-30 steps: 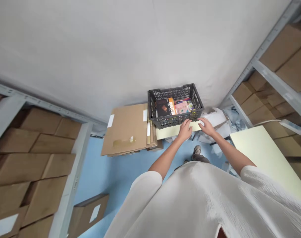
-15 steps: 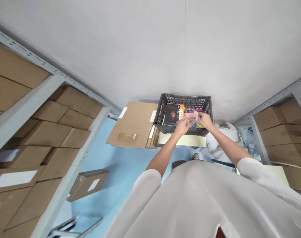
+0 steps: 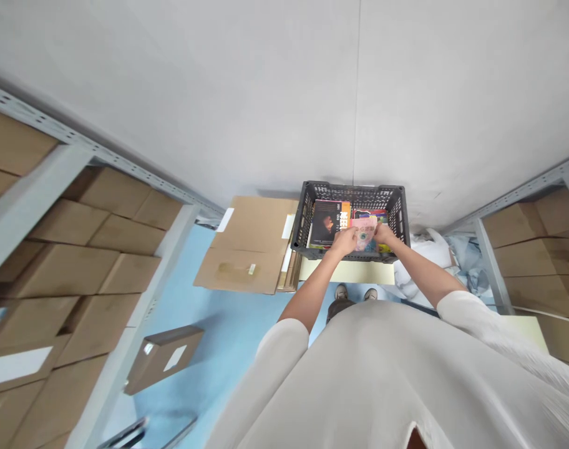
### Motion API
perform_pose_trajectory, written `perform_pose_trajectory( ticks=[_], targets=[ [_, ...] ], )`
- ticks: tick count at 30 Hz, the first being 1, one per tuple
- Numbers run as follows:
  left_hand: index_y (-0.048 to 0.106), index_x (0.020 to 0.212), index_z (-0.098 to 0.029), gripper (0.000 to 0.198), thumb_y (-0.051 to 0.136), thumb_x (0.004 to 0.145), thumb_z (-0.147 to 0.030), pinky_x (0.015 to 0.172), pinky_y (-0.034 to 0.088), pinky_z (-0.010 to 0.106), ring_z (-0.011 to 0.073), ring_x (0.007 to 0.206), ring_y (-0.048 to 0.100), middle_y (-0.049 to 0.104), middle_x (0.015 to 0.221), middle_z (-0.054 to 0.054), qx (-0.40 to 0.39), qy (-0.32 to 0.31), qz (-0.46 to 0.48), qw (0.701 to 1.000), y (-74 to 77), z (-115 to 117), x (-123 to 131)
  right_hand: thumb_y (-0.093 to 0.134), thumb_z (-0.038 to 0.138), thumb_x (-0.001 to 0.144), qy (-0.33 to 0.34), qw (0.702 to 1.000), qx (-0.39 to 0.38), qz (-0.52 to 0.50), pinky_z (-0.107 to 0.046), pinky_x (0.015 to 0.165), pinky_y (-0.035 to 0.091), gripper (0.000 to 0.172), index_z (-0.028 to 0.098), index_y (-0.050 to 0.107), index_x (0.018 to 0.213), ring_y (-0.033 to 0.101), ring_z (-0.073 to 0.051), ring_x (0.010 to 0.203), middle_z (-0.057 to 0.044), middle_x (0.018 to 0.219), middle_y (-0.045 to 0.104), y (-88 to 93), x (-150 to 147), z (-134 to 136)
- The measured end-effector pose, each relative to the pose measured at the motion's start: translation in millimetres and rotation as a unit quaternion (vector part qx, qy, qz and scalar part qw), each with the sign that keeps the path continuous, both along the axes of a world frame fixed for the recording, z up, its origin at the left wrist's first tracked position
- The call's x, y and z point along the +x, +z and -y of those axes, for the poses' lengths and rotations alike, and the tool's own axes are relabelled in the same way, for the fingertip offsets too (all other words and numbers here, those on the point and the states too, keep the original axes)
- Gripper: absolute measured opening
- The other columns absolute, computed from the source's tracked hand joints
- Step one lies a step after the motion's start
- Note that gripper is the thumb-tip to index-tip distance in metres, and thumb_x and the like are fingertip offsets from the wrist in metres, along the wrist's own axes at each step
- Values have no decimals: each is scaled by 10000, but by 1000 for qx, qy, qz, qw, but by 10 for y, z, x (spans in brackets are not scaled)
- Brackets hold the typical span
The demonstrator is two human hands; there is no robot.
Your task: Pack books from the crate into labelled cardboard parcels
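Note:
A black plastic crate (image 3: 306, 215) stands against the wall with books in it. On its left side lies a dark book (image 3: 322, 224) with an orange strip; colourful books (image 3: 382, 215) fill the right side. Above these, a pink booklet (image 3: 363, 232) is held between both hands. My left hand (image 3: 344, 241) grips its left edge, beside the dark book. My right hand (image 3: 384, 235) pinches its right edge, near the crate's front right corner.
Flat cardboard (image 3: 240, 243) lies left of the crate. Shelves with brown boxes (image 3: 69, 268) line the left side, and more boxes (image 3: 532, 255) are on the right. A carton (image 3: 165, 358) rests on the blue floor (image 3: 219, 330). White bags (image 3: 434, 249) lie right of the crate.
The view has shifted slightly, and both feet now show below the crate. The pink booklet lies flatter to view, its cover more visible, still between both hands.

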State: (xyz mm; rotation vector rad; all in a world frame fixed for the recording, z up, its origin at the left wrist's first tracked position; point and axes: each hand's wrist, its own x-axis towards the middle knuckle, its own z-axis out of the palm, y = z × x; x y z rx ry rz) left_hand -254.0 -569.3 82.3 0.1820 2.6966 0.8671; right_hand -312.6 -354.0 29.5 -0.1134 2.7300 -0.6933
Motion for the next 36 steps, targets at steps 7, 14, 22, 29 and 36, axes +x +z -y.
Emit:
perform_pose_trajectory(
  ticks=[7,14,22,29,36],
  targets=[
    [731,1439,-271,461,562,1021,-176,1187,522,379,276,1366,706,772,1443,81,8,-53,9,999,-35,174,-139,813,268,814,-79,991,60,84,-396,835,636,60,231,796,857,800,-341,917,-107,797,788,-60,13,16],
    [745,1440,-277,453,577,1029,-190,1186,540,396,295,1370,703,767,1451,76,41,-97,16,994,-115,234,-314,709,205,769,-183,983,-26,4,-331,799,585,221,260,676,981,728,-250,824,-15,848,763,114,92,37],
    [624,1572,-205,576,598,1000,-143,1326,428,411,286,1562,528,550,1667,144,148,-92,-67,982,-68,-56,-522,714,264,725,-286,932,-214,-68,-321,761,558,344,280,501,995,673,-220,800,22,801,692,750,287,-339],
    [630,1539,-258,585,613,973,-109,1080,614,416,255,1190,731,696,1480,122,301,-104,-95,943,134,-799,-478,761,354,700,-384,841,-352,-149,-304,707,529,436,291,441,990,636,-183,724,70,744,646,1073,927,-942],
    [714,1422,-234,487,679,957,-95,952,626,353,187,912,737,725,1358,106,305,-204,-84,926,235,-1799,135,828,430,679,-484,778,-349,-196,-374,788,588,447,244,615,1025,714,-233,819,-22,831,752,1064,2041,-1790]
  ],
)
